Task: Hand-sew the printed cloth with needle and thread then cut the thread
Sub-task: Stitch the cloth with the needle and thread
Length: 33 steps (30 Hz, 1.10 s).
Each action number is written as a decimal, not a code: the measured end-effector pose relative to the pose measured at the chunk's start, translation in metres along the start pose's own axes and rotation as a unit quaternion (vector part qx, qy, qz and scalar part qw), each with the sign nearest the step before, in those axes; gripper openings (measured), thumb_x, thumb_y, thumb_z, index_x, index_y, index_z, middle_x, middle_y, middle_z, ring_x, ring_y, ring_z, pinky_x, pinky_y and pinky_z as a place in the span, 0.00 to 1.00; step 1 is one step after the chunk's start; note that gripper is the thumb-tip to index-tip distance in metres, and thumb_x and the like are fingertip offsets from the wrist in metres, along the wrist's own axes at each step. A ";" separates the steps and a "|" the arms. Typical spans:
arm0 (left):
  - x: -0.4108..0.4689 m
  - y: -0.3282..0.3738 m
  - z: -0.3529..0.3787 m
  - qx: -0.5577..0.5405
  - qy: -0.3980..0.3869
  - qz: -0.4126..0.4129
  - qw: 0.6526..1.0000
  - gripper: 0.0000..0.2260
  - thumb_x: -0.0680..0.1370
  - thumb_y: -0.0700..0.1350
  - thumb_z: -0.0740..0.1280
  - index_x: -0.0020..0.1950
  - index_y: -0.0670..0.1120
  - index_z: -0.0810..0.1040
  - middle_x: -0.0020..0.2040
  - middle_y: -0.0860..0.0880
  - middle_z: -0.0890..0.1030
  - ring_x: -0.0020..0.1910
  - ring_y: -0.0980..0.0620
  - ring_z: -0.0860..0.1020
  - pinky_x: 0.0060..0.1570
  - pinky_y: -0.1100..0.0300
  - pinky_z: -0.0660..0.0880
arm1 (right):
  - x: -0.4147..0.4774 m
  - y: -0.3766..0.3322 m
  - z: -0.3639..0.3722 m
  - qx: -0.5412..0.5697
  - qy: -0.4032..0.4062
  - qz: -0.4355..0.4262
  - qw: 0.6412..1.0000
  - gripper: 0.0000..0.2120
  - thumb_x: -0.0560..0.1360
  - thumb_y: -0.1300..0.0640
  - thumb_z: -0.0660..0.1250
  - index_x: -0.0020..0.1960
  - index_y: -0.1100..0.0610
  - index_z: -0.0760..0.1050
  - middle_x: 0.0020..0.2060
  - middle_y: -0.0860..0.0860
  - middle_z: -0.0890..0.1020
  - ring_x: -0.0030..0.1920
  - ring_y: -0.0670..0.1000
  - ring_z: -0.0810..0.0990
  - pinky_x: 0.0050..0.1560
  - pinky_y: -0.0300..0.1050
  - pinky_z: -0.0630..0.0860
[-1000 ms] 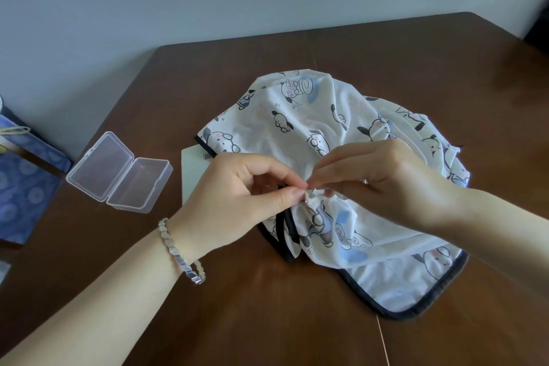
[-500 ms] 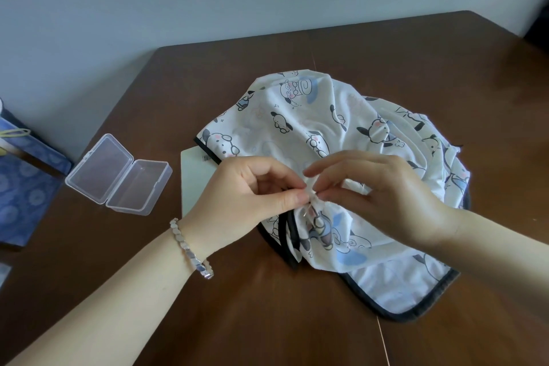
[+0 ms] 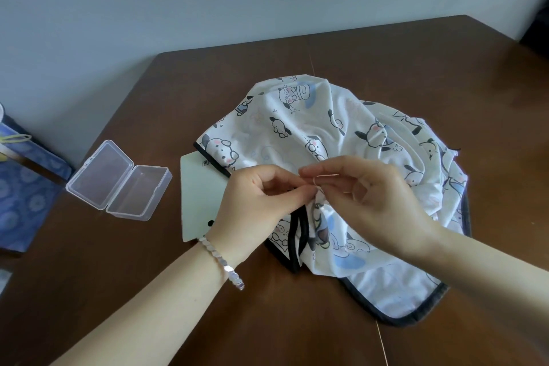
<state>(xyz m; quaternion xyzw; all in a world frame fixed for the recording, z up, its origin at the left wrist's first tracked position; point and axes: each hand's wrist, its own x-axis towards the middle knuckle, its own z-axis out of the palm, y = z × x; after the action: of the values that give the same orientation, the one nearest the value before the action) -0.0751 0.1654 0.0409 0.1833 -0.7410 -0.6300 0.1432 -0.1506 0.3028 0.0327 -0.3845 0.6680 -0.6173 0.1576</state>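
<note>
The printed cloth (image 3: 341,128), white with cartoon dogs and a dark trim, lies bunched on the brown table (image 3: 386,53). My left hand (image 3: 255,202) pinches a raised fold of the cloth between thumb and forefinger. My right hand (image 3: 371,202) is right beside it, fingertips closed on a thin needle (image 3: 316,184) at the fold. A fine loop of thread (image 3: 325,176) shows between the right fingers. The needle's tip is hidden in the cloth and fingers.
An open clear plastic box (image 3: 118,180) sits to the left. A pale card (image 3: 199,196) lies partly under the cloth. A blue patterned bag (image 3: 20,187) stands at the far left, off the table edge. No scissors are in view.
The right hand has dropped and turned, its fingers spreading while drawing a small thread loop from the fold. The left hand keeps its pinch, shifted slightly down.
</note>
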 end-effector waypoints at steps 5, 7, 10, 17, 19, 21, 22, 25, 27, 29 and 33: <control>0.002 0.002 0.009 -0.046 0.032 -0.027 0.998 0.09 0.57 0.50 0.75 0.32 0.48 0.83 0.31 0.48 0.83 0.34 0.52 0.80 0.39 0.61 0.79 | 0.003 0.002 0.000 0.111 0.029 0.054 0.992 0.08 0.71 0.70 0.66 0.40 0.60 0.80 0.42 0.45 0.85 0.44 0.43 0.83 0.45 0.32 0.76; 0.004 0.004 0.012 -0.068 0.019 -0.042 0.997 0.04 0.63 0.43 0.76 0.33 0.46 0.82 0.32 0.47 0.83 0.35 0.52 0.81 0.38 0.62 0.79 | 0.004 0.007 0.000 0.129 0.073 0.061 0.987 0.05 0.69 0.64 0.67 0.42 0.60 0.81 0.40 0.45 0.85 0.43 0.43 0.83 0.43 0.31 0.76; 0.005 0.008 0.015 -0.104 0.010 -0.058 0.993 0.04 0.68 0.35 0.73 0.35 0.43 0.81 0.30 0.48 0.82 0.32 0.54 0.80 0.33 0.66 0.76 | 0.008 0.012 0.002 0.220 0.125 0.096 0.963 0.09 0.65 0.56 0.66 0.41 0.57 0.83 0.39 0.50 0.86 0.42 0.48 0.84 0.47 0.39 0.80; 0.007 0.007 0.015 -0.095 0.028 -0.049 0.994 0.07 0.67 0.35 0.74 0.32 0.45 0.81 0.29 0.49 0.80 0.30 0.55 0.79 0.34 0.65 0.77 | 0.023 0.011 0.004 0.156 0.200 0.118 0.960 0.10 0.77 0.59 0.61 0.41 0.52 0.79 0.30 0.45 0.82 0.35 0.41 0.79 0.39 0.33 0.75; 0.007 0.006 0.011 -0.078 0.031 -0.045 0.995 0.07 0.67 0.36 0.74 0.31 0.46 0.81 0.29 0.49 0.81 0.31 0.54 0.79 0.35 0.64 0.77 | 0.031 0.011 -0.001 0.169 0.230 0.149 0.947 0.11 0.78 0.59 0.61 0.40 0.53 0.78 0.26 0.44 0.80 0.31 0.40 0.77 0.38 0.32 0.75; 0.006 0.004 0.008 -0.062 0.036 -0.046 0.996 0.08 0.67 0.36 0.74 0.30 0.47 0.81 0.30 0.48 0.81 0.32 0.54 0.79 0.35 0.64 0.77 | 0.040 0.009 -0.011 0.202 0.242 0.185 0.931 0.11 0.78 0.58 0.60 0.41 0.54 0.78 0.24 0.44 0.77 0.30 0.41 0.76 0.42 0.35 0.76; 0.006 0.003 0.006 -0.053 0.040 -0.046 0.997 0.08 0.67 0.36 0.74 0.31 0.47 0.81 0.30 0.49 0.81 0.32 0.54 0.79 0.35 0.65 0.77 | 0.043 0.008 -0.015 0.243 0.230 0.198 0.921 0.10 0.79 0.58 0.59 0.42 0.55 0.77 0.23 0.45 0.75 0.29 0.43 0.76 0.45 0.39 0.78; 0.007 0.000 0.000 -0.006 0.047 -0.054 0.997 0.07 0.67 0.37 0.74 0.33 0.47 0.80 0.31 0.49 0.81 0.33 0.54 0.78 0.33 0.67 0.75 | 0.047 0.002 -0.023 0.351 0.100 0.233 0.901 0.10 0.79 0.59 0.56 0.44 0.58 0.75 0.21 0.47 0.66 0.23 0.44 0.70 0.34 0.42 0.81; 0.009 -0.002 -0.005 0.039 0.055 -0.050 0.997 0.05 0.67 0.39 0.75 0.36 0.48 0.81 0.33 0.49 0.82 0.34 0.55 0.79 0.33 0.67 0.75 | 0.043 0.001 -0.030 0.217 -0.031 0.241 0.946 0.10 0.79 0.60 0.57 0.43 0.58 0.76 0.22 0.48 0.63 0.21 0.45 0.63 0.23 0.38 0.73; 0.011 -0.003 -0.011 0.095 0.060 -0.031 0.993 0.04 0.67 0.42 0.75 0.38 0.50 0.82 0.35 0.51 0.83 0.35 0.58 0.80 0.36 0.68 0.76 | 0.039 0.005 -0.039 -0.120 -0.104 0.176 0.971 0.09 0.78 0.57 0.60 0.44 0.53 0.79 0.25 0.54 0.73 0.24 0.52 0.69 0.28 0.45 0.72; 0.013 -0.007 -0.019 0.157 0.064 0.001 0.986 0.03 0.69 0.41 0.73 0.38 0.50 0.83 0.36 0.54 0.83 0.36 0.62 0.79 0.38 0.72 0.74 | 0.042 0.027 -0.071 -0.493 -0.055 0.058 0.867 0.11 0.79 0.54 0.59 0.52 0.52 0.80 0.48 0.52 0.83 0.48 0.55 0.78 0.49 0.49 0.73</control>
<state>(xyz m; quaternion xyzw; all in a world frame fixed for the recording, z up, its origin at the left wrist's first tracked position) -0.0774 0.1425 0.0369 0.2425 -0.8202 -0.4926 0.1608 -0.2355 0.3220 0.0312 -0.4064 0.8965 -0.1755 0.0199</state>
